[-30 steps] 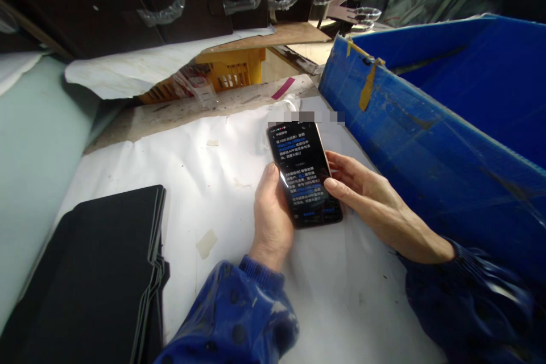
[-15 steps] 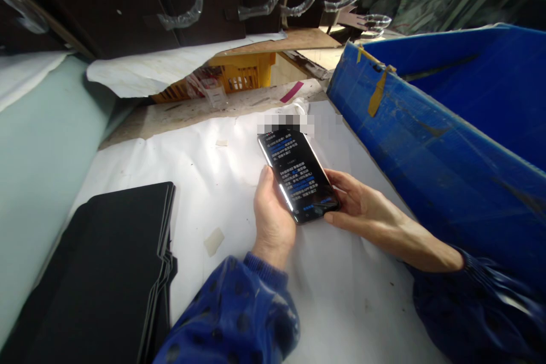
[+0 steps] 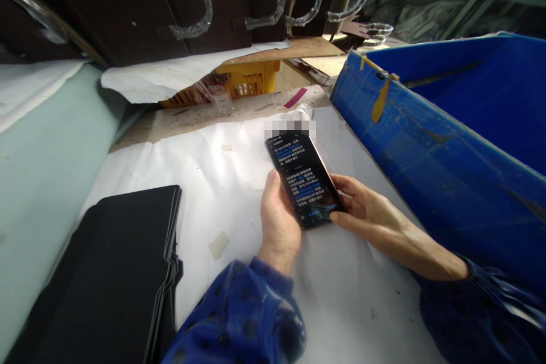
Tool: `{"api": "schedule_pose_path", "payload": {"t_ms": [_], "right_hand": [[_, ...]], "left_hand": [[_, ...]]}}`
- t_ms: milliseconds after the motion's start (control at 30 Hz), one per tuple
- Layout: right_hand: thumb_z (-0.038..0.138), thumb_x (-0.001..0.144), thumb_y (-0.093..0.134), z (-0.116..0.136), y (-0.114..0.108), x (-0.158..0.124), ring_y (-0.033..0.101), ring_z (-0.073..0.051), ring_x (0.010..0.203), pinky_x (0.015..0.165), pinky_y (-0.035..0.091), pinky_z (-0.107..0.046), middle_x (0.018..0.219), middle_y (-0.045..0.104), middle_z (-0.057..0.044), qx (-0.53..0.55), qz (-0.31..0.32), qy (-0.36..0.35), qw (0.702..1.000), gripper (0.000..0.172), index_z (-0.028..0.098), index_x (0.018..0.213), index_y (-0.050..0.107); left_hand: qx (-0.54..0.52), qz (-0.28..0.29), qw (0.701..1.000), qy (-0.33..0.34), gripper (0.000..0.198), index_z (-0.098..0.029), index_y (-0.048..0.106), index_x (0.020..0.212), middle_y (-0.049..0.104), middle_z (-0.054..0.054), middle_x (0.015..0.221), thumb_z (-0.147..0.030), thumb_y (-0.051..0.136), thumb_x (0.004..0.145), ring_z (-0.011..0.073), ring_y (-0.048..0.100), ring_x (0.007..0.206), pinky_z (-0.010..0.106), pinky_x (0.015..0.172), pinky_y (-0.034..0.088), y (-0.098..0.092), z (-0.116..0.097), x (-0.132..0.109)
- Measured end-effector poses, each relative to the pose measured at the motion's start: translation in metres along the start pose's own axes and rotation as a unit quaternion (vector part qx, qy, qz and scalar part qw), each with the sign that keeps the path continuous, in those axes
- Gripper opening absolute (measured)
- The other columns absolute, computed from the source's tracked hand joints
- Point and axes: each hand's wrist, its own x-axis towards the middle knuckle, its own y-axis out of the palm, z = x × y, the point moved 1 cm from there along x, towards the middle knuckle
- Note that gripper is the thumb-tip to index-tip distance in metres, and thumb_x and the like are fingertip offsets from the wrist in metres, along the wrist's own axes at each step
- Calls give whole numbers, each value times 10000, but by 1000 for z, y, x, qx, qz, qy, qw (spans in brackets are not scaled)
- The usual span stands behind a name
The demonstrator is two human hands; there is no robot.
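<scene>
A black smartphone (image 3: 303, 177) with a lit screen of text is held over the white sheet (image 3: 213, 182) on the table. My left hand (image 3: 277, 222) is wrapped round its left edge from below. My right hand (image 3: 367, 213) cups the phone's lower right corner, thumb tip resting at the bottom of the screen. Both arms wear blue dotted sleeves.
A stack of black flat sheets (image 3: 115, 273) lies at the near left. A big blue corrugated bin (image 3: 447, 148) stands along the right. Behind are dark boxes with clear plastic handles (image 3: 191, 0), a yellow crate (image 3: 243, 79) and a pale green wall on the left.
My right thumb slid from the screen's middle down to its bottom right corner. The phone tilted a little and stays in both hands.
</scene>
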Motion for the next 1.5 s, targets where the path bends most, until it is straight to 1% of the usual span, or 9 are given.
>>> {"api": "schedule_pose_path", "payload": {"t_ms": [100, 233, 400, 667, 867, 1033, 1200, 1333, 1500], "right_hand": [[235, 767, 702, -2, 0, 1, 609, -312, 1229, 978, 541, -430, 1304, 655, -115, 7, 4, -4, 1000, 560, 211, 1289, 499], [243, 776, 701, -4, -1, 2, 623, -298, 1215, 994, 538, -418, 1307, 655, -118, 7, 5, -5, 1000, 555, 201, 1290, 494], [246, 759, 711, -4, -1, 1, 605, -317, 1253, 963, 558, -410, 1262, 686, -118, 8, -3, 1, 1000, 582, 203, 1295, 488], [251, 744, 718, -1, 0, 0, 620, -328, 1227, 940, 568, -424, 1303, 670, -118, -2, -18, 8, 1000, 585, 210, 1297, 534], [268, 722, 746, -8, -2, 2, 620, -341, 1222, 947, 571, -446, 1273, 681, -118, -1, -27, 2, 1000, 582, 216, 1270, 558], [264, 762, 728, -7, -3, 1, 592, -328, 1265, 980, 554, -426, 1317, 658, -121, 1, -13, -6, 1000, 568, 210, 1293, 534], [344, 834, 711, -3, -2, 0, 597, -315, 1249, 973, 557, -410, 1305, 664, -113, -15, -5, -9, 1000, 534, 211, 1322, 539], [395, 841, 715, -1, -1, 1, 629, -311, 1192, 962, 563, -421, 1262, 685, -111, -20, -11, -8, 1000, 551, 208, 1329, 540], [349, 822, 717, -2, -2, 1, 603, -316, 1245, 961, 567, -416, 1282, 675, -108, -27, -7, -8, 1000, 557, 210, 1328, 531]], "left_hand": [[-4, 5, 1000, 3, 382, -147, 703, 820, 728, 23, 744, -336, 436, 1018, 142, 672, 672, 273, 703, 544, 0, 0, 0], [10, -14, 1000, 9, 380, -151, 702, 820, 730, 19, 754, -324, 430, 1021, 145, 685, 705, 269, 722, 546, 0, 0, 0], [3, -5, 1000, 16, 378, -153, 690, 786, 727, 10, 735, -301, 433, 1021, 129, 678, 689, 254, 715, 551, -1, 0, 0], [-17, 9, 1000, -12, 457, -151, 713, 741, 748, 11, 684, -310, 400, 1033, 121, 699, 628, 229, 647, 570, 3, -1, -2], [-5, 1, 1000, 1, 429, -152, 710, 756, 745, 15, 714, -300, 413, 1028, 127, 695, 665, 247, 686, 570, 1, -1, -1], [6, -9, 1000, -5, 409, -159, 713, 772, 742, 16, 732, -311, 425, 1019, 140, 692, 681, 254, 700, 554, 2, -1, 0], [-7, -6, 1000, -11, 447, -158, 729, 740, 741, 15, 704, -307, 419, 1024, 142, 685, 657, 276, 708, 557, 4, -2, -1], [-9, -1, 1000, -8, 448, -158, 736, 748, 743, 13, 715, -307, 418, 1026, 138, 680, 670, 278, 730, 553, 3, -2, -2], [0, -5, 1000, -10, 428, -164, 733, 749, 739, 17, 733, -321, 436, 1016, 152, 680, 694, 282, 747, 535, 2, -1, -2]]}}
